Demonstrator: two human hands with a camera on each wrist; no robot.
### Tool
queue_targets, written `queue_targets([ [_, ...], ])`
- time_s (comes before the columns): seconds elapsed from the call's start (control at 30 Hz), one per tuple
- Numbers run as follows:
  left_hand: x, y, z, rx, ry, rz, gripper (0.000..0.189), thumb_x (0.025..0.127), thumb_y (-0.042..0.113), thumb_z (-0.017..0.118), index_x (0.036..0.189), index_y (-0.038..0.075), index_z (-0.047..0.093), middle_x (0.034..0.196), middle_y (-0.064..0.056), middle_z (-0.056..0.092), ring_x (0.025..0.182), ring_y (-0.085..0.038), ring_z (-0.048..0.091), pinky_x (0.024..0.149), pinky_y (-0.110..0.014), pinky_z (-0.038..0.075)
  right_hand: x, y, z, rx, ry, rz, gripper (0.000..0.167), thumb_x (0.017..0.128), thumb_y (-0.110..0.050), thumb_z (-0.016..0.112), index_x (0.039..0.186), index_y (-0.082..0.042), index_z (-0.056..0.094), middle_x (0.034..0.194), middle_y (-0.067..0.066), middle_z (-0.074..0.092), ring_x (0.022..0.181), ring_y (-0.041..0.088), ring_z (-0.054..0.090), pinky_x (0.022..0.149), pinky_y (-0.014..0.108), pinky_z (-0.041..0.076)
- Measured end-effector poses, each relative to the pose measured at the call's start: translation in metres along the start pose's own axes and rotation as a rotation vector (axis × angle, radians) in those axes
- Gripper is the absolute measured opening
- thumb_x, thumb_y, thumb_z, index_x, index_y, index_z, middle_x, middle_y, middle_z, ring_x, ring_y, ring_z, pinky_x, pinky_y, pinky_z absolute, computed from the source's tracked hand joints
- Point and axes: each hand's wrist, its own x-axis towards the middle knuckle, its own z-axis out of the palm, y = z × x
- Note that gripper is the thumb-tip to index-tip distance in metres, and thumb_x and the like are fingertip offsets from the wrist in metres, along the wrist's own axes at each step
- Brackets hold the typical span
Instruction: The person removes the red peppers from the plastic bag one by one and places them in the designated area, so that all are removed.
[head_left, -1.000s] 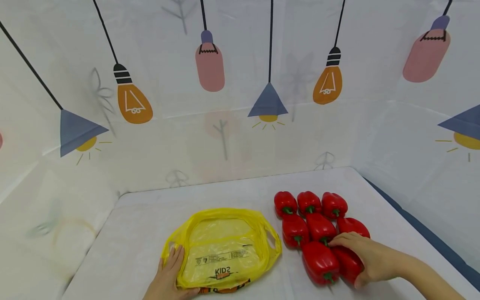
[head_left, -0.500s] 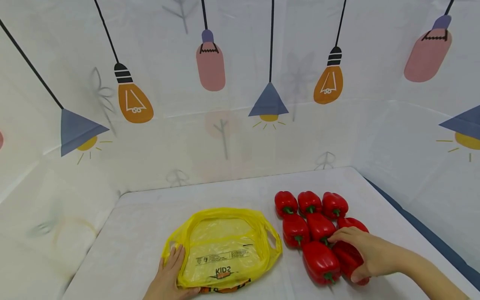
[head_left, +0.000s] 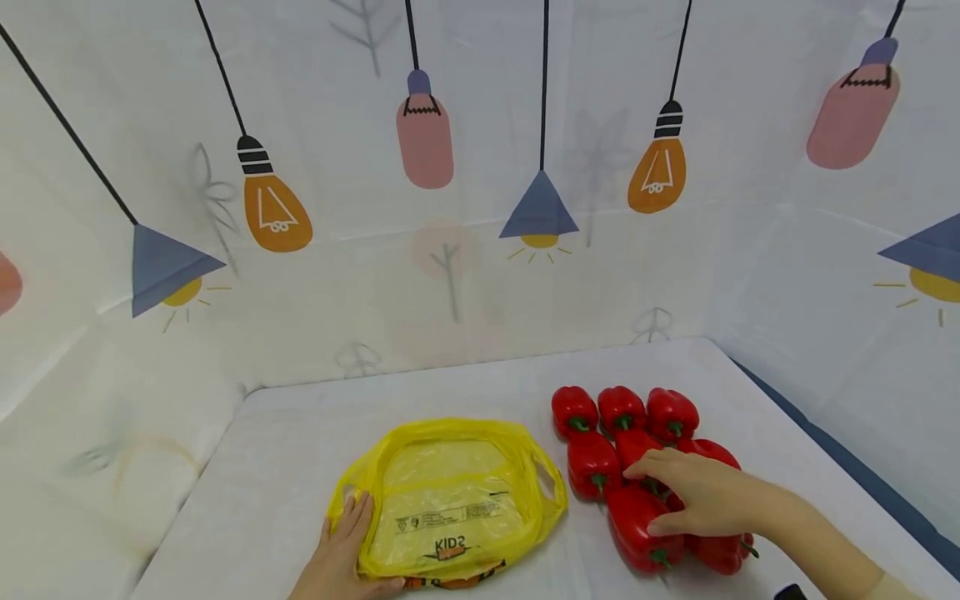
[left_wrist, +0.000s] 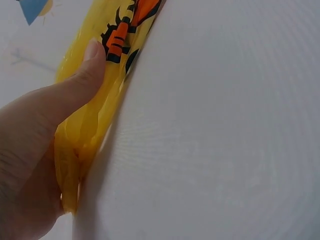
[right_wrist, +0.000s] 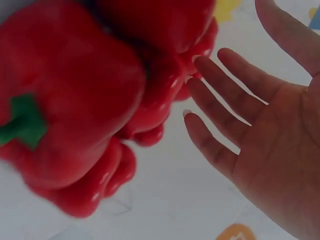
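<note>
In the head view, my left hand (head_left: 341, 550) rests against the left side of a yellow plastic bag (head_left: 442, 429), fingers extended along its edge. The left wrist view shows the thumb (left_wrist: 90, 70) straight along the bag's printed front; the other fingers are mostly hidden there. My right hand (head_left: 712, 496) hovers over the near red bell peppers with its fingers spread, its thumb overlapping the front pepper (head_left: 637, 529). Beneath it, the near-right pepper (head_left: 720, 552) lies with its stem to the right. The palm (right_wrist: 285, 145) holds nothing in the right wrist view, beside a large pepper (right_wrist: 75, 100).
Several more bell peppers stand close together in rows behind, among them a back-left one (head_left: 573, 410) and a back-right one (head_left: 671, 414). All lie on a white-covered table (head_left: 300, 433). A white sheet (head_left: 330, 283) printed with lamps hangs behind the table.
My right hand has released the near-right pepper and shifted left toward the front one. The near-right pepper has turned, so its stem now points right. The left hand stays at the bag.
</note>
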Motion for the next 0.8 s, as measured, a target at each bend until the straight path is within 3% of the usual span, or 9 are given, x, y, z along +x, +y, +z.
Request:
queue_targets([
  [0.1,0.0,0.002,-0.002,0.009,-0.013,-0.005,0.123,0.067,0.063,0.076,0.149,-0.008,0.019,0.154,-0.028,0.017,0.142,-0.045,0.008,0.107,-0.07,0.006,0.01,-0.016,0.001,-0.023,0.003,0.002,0.06,0.073,-0.044,0.081,0.123,-0.018,0.063,0.122,0.002,0.058,0.115,0.033,0.051,0.073,0.055,0.055],
  [0.23,0.0,0.004,-0.005,0.038,-0.012,0.007,0.125,0.066,0.065,0.076,0.149,-0.009,0.019,0.153,-0.03,0.018,0.141,-0.046,0.01,0.106,-0.072,0.008,0.028,-0.04,0.003,-0.057,0.029,-0.03,0.056,0.075,-0.048,0.078,0.122,-0.021,0.063,0.122,-0.002,0.058,0.116,0.027,0.051,0.08,0.054,0.054],
  [0.5,-0.003,0.013,-0.01,0.105,0.014,0.048,0.125,0.066,0.069,0.073,0.147,-0.011,0.021,0.153,-0.03,0.017,0.14,-0.049,0.01,0.104,-0.074,0.009,0.069,-0.079,0.008,-0.156,0.164,-0.122,0.059,0.08,-0.049,0.074,0.124,-0.013,0.061,0.122,-0.001,0.058,0.114,0.022,0.053,0.095,0.047,0.049],
  [0.67,-0.007,0.029,-0.013,0.098,0.036,0.043,0.123,0.068,0.069,0.071,0.147,-0.012,0.022,0.153,-0.03,0.017,0.14,-0.049,0.01,0.105,-0.072,0.008,0.091,-0.099,0.009,-0.192,0.241,-0.134,0.062,0.082,-0.047,0.073,0.128,-0.009,0.058,0.126,0.004,0.058,0.117,0.025,0.051,0.1,0.049,0.044],
  [0.8,-0.007,0.048,-0.02,0.056,0.024,0.052,0.109,0.079,0.062,0.066,0.148,-0.01,0.022,0.153,-0.03,0.019,0.14,-0.05,0.01,0.106,-0.071,0.005,0.106,-0.112,0.009,-0.232,0.3,-0.126,0.062,0.084,-0.044,0.072,0.13,-0.007,0.056,0.128,0.008,0.056,0.117,0.026,0.051,0.099,0.047,0.044],
])
